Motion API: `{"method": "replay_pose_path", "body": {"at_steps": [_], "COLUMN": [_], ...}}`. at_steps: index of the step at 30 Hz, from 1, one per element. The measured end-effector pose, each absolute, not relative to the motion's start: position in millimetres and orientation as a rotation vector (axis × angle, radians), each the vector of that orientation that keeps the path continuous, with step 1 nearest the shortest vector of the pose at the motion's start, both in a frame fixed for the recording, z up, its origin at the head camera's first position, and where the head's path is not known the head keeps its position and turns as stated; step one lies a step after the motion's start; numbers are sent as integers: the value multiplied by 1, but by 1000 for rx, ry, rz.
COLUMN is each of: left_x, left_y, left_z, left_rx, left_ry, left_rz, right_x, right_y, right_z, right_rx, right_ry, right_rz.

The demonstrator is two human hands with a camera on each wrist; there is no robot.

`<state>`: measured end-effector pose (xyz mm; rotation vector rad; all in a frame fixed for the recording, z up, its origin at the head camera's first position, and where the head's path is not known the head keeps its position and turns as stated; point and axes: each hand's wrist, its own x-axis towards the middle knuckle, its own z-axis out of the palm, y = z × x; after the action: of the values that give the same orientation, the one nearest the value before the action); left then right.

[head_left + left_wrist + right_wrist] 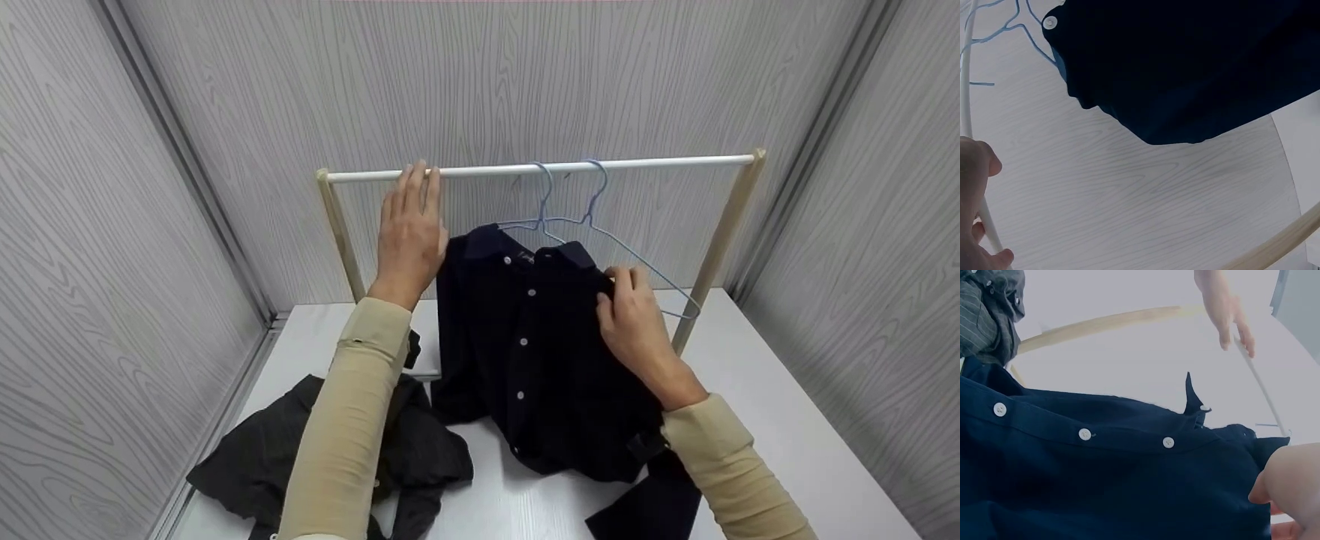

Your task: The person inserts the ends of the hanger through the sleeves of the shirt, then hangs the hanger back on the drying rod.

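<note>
A navy button-up shirt (pixel 559 352) with white buttons hangs below a white rail (pixel 660 163). Two blue wire hangers are hooked over that rail: the left hanger (pixel 545 196) runs into the shirt's collar, while the right hanger (pixel 637 257) has its right arm bare behind the shirt. My left hand (pixel 411 240) holds the rail left of the hooks, thumb and fingers on either side of it in the left wrist view. With my right hand (pixel 637 326), I pinch the shirt at its shoulder on the right; the fingertips are partly hidden by cloth.
A dark grey striped shirt (pixel 262 442) lies crumpled on the white table (pixel 787 420) at the left, partly behind my left sleeve. Wooden posts (pixel 724 240) carry the rail at both ends. Grey wood-patterned walls (pixel 480 82) enclose the back and sides.
</note>
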<state>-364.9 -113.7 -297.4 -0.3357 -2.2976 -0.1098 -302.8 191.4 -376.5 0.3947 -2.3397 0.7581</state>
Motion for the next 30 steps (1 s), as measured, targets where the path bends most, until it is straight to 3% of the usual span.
{"method": "replay_pose_path", "body": {"at_steps": [13,20,30], "left_x": [-342,-325,-286], "left_y": [-136,-160,-184], "left_z": [-340,-382,-459], "left_rx": [-396,-394,-162], "left_ry": [-2226,-2175,-2188], "left_rz": [-293,-401,-730], "right_x": [-281,-268,-255], "right_y": [173,156,136], "right_z": [-388,-407,-447], "right_rx": [534,636,749], "right_ry": [-2124,-2128,-2187], "right_rz": [567,544,664]}}
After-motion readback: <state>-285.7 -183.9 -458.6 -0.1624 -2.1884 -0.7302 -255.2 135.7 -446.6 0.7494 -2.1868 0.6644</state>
